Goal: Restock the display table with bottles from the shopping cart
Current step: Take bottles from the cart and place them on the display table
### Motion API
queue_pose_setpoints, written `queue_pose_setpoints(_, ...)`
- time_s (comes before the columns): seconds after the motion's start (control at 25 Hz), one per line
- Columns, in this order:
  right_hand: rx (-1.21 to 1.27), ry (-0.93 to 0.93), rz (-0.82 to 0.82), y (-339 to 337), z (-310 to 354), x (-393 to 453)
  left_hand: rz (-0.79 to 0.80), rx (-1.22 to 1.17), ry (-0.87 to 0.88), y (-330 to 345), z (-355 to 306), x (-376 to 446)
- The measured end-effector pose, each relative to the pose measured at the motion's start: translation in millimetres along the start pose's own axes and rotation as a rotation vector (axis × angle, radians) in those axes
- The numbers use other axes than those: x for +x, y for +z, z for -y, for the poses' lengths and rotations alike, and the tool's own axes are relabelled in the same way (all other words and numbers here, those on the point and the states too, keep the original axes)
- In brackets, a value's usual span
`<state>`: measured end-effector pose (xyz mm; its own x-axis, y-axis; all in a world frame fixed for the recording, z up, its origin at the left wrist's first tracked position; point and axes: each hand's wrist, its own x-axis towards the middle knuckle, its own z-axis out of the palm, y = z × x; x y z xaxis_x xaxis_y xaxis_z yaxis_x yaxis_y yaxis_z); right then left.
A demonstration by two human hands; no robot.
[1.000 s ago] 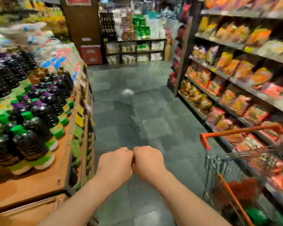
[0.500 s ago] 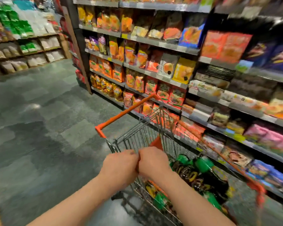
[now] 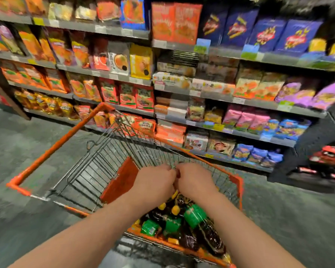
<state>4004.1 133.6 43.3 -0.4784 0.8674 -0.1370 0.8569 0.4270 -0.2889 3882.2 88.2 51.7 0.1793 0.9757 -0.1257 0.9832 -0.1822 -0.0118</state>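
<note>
snack shelves (image 3: 201, 93) behind; one cart (image 3: 66, 140), two fisted hands (image 3: 174, 180), several bottles (image 3: 193, 217)

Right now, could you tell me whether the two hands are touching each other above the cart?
Touching. The head view shows the left hand and right hand curled with knuckles pressed together, no gap between them, above the bottles in the shopping cart.

Shopping cart (image 3: 112, 169), wire, orange-rimmed, stood on grey tiled floor (image 3: 27, 144). Dark bottles (image 3: 207, 235) with green and yellow caps lay piled in cart's near end. Shelves (image 3: 211, 93) beyond cart carried rows of snack packets (image 3: 141, 61).
</note>
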Motion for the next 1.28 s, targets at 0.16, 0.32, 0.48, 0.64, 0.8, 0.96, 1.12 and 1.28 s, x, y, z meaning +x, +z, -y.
queue_pose_setpoints(0.16, 0.061, 0.134, -0.034, 4, -25, 7, -0.022, -0.02, 0.146, 5, 2, 34)
queue_pose_setpoints(0.32, 0.142, 0.301, -0.089, -3, -41, 15, -0.054, -0.075, 0.302, 9, 11, 70)
queue_pose_setpoints(0.48, 0.174, 0.451, -0.159, -2, -48, 22, -0.095, -0.074, 0.469, 9, 14, 105)
queue_pose_setpoints(0.64, 0.189, 0.604, -0.263, -2, -56, 27, -0.108, -0.112, 0.572, 9, 11, 138)
queue_pose_setpoints(0.8, 0.226, 0.736, -0.346, -3, -75, 24, -0.111, -0.141, 0.663, 6, -3, 168)
queue_pose_setpoints(0.96, 0.261, 0.814, -0.345, 9, -107, 16, -0.067, -0.123, 0.708, 25, -26, 194)
queue_pose_setpoints(1.12, 0.238, 0.919, -0.298, 45, -143, 0, 0.013, -0.103, 0.695, 70, -38, 216)
queue_pose_setpoints(1.28, 0.27, 0.952, -0.202, 92, -173, 3, 0.101, -0.046, 0.736, 119, -50, 230)
